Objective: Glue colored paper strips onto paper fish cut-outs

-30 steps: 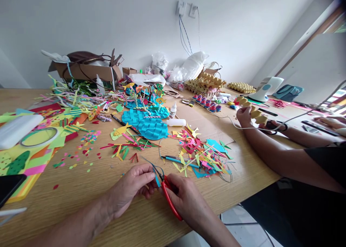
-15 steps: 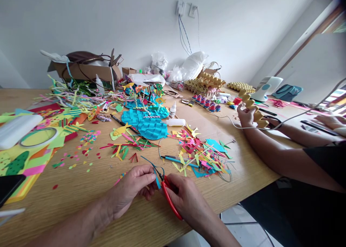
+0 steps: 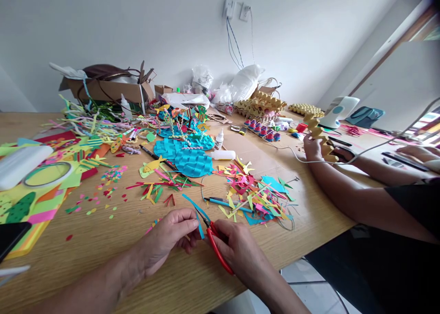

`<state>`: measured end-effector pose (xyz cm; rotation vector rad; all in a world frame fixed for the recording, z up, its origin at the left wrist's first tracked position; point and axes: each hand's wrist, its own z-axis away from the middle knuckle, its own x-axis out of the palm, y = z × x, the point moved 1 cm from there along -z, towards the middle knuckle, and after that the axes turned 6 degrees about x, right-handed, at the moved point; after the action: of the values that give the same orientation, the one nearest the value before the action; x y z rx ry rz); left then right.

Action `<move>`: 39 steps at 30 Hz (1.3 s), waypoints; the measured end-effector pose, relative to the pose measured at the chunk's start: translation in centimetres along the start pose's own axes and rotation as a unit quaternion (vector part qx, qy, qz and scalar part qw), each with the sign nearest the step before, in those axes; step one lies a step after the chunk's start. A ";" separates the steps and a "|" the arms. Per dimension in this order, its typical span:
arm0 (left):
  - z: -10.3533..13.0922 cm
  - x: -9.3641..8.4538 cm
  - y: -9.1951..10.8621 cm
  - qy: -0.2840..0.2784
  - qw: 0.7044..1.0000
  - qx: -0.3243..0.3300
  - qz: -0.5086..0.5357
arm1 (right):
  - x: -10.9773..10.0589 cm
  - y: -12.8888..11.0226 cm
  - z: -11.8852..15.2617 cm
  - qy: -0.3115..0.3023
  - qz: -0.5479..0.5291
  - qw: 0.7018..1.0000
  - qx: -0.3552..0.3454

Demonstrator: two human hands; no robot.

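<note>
Red-handled scissors [image 3: 220, 254] are in my right hand [image 3: 239, 247], its fingers wrapped around the handles and the blades pointing up and left. My left hand [image 3: 173, 236] pinches a narrow blue paper strip [image 3: 200, 227] beside the blades. Part of the strip sticks out beyond the blades, up and to the left. Past my hands, a blue pen [image 3: 228, 204] lies by a heap of coloured paper scraps [image 3: 254, 192]. Further back is a blue textured paper piece [image 3: 193, 162] with a white glue bottle [image 3: 219, 140] near it.
At the right, another person's hand [image 3: 312, 149] holds a piece of yellow egg carton [image 3: 315, 129]. A grey cable [image 3: 371, 150] crosses that side. Coloured sheets and a tape roll [image 3: 48, 174] lie left, with a cardboard box [image 3: 103, 94] behind. The table's edge [image 3: 292, 264] runs at right.
The blue strip's free end has shifted slightly right and up, and it now looks straighter by the blades. My hands have barely moved. The other person's hand has shifted slightly on the egg carton.
</note>
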<state>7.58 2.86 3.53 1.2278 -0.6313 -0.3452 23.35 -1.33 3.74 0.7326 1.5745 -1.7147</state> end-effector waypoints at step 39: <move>-4.3 -1.6 1.7 0.042 0.894 0.124 -0.428 | -1.9 0.4 -0.2 -0.022 0.301 0.953 -0.013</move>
<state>8.84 7.62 3.83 1.7218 -0.0131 -0.9612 24.78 -0.99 4.95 1.0262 1.1718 -1.2431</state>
